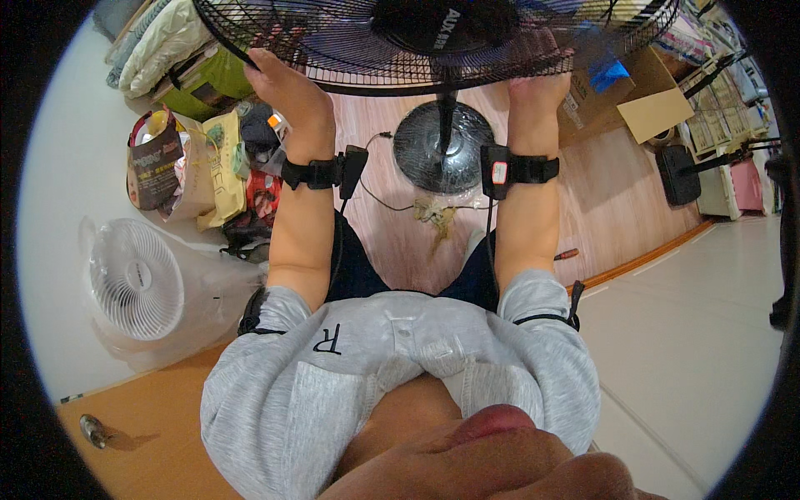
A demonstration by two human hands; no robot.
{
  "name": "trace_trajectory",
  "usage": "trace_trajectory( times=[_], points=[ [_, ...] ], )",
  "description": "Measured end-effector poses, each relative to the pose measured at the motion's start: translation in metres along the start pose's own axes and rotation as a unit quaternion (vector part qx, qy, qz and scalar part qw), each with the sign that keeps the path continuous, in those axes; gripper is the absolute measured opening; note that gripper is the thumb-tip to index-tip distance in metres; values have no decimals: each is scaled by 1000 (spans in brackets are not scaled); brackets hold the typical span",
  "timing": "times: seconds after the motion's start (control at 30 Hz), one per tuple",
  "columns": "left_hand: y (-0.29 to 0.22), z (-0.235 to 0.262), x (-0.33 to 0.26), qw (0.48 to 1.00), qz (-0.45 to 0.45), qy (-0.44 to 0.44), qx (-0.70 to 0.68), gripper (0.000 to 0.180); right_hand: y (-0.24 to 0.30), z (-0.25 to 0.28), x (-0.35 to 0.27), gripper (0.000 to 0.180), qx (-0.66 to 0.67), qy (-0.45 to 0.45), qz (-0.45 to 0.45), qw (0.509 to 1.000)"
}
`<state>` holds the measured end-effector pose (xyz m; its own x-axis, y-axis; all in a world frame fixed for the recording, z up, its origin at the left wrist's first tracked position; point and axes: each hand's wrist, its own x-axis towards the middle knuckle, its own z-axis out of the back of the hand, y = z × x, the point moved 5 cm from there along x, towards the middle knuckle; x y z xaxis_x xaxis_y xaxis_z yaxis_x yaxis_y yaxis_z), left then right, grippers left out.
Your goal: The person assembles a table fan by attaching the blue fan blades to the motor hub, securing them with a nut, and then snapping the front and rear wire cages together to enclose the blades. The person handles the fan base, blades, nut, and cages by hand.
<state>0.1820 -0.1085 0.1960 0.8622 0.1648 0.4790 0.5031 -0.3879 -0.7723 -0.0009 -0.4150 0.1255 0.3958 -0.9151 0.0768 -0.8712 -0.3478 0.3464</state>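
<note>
A black standing fan is in front of me, its round wire guard [333, 62] reaching past the top edge of the view. My left hand [287, 87] grips the guard's lower left rim, its thumb along the outer edge. On the opposite side, my right hand [537, 83] holds the rim, with its fingers partly hidden by the wires. Below the guard, a pole runs down to a glossy round black base [417, 158] on the floor. Both wrists carry black straps with small boxes. Between my legs lies a crumpled yellowish scrap [437, 218], with a thin cable beside it.
A screwdriver [567, 254] lies on the floor by my right arm. At left are a plastic-wrapped white fan [137, 279] and several full bags [221, 171]. At right stand an open cardboard box [612, 92], a black stand base [679, 177] and stacked goods [721, 112].
</note>
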Motion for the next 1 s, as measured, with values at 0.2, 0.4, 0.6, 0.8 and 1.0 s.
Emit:
trace_trajectory(
  times=[0.2,0.4,0.6,0.8,1.0],
  points=[
    [-3,-2,-5,995,-16,46,-90,67,28,-21,-17,50,-21,30,77,996],
    [0,0,-5,995,-2,35,-96,58,37,-31,-25,54,-32,-21,56,998],
    [-19,-5,-14,995,-54,72,-49,62,42,-29,-28,49,-17,-26,28,999],
    [-23,8,-23,997,-30,53,45,68,47,-10,7,45,-37,32,-23,999],
    [-24,13,-31,972,-190,77,116,63,41,6,22,41,-108,-1,-37,993]
  ],
)
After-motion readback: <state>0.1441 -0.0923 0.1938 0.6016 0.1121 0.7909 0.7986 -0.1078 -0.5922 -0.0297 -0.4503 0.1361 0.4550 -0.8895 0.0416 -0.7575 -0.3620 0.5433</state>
